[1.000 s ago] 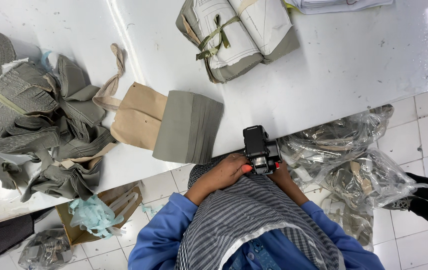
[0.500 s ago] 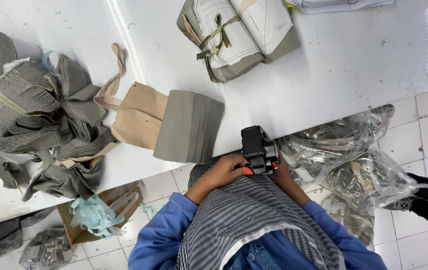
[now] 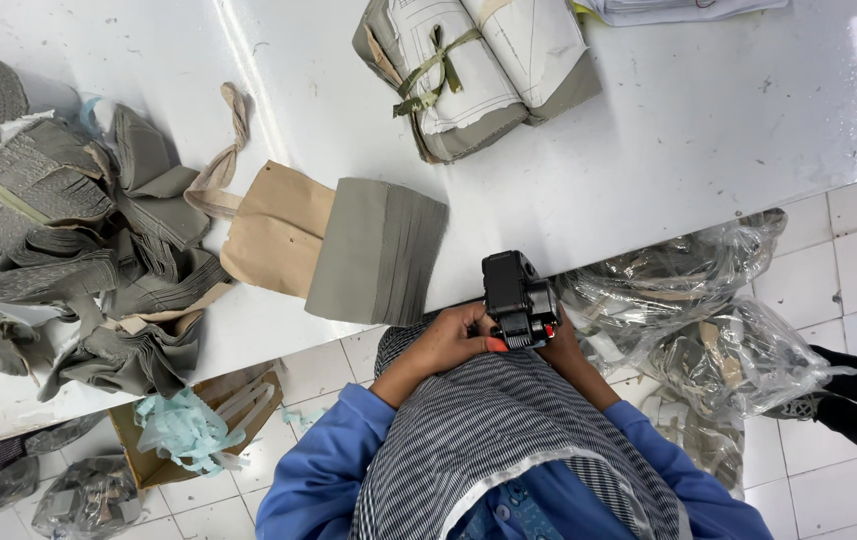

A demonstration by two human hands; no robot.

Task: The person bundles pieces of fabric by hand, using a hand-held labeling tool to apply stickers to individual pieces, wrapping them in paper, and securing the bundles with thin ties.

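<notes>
Both hands grip a black handheld device (image 3: 518,298) at the table (image 3: 708,130) edge. Left hand (image 3: 453,338) fingers wrap it; right hand (image 3: 560,345) is mostly hidden, probably clasping too. Grey fabric stack (image 3: 378,250) nearby.

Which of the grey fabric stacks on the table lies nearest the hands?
The neat grey stack on brown paper, just beyond the left hand. The tied bundle lies farther back; the loose heap sits far left.
</notes>
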